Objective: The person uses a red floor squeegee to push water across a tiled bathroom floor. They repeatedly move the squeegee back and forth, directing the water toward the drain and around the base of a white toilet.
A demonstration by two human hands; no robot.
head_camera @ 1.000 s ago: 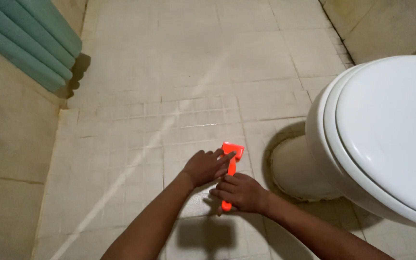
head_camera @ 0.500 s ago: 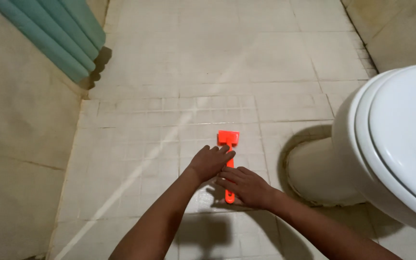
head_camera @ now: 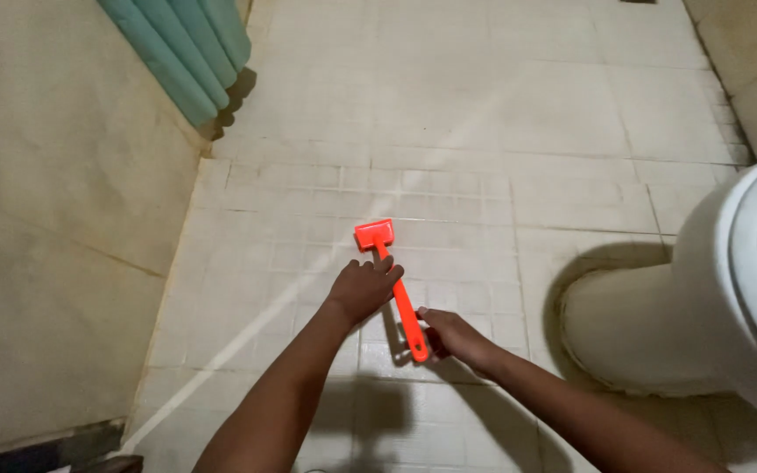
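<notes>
A bright orange scrub brush [head_camera: 390,273] with a long handle lies with its head down on the pale tiled floor [head_camera: 484,131]. My left hand [head_camera: 364,288] is curled around the middle of the handle, just below the brush head. My right hand [head_camera: 450,336] grips the lower end of the handle, close to the floor. Both forearms reach in from the bottom of the view.
A white toilet [head_camera: 729,298] stands at the right, its base close to my right arm. A beige wall [head_camera: 54,219] runs along the left. A teal ribbed panel [head_camera: 187,48] leans at the top left. A strip of light crosses the tiles.
The view has shifted so the toilet sits further right. The brush head has moved a little away from me and left, and my two hands now sit further apart on the handle.
</notes>
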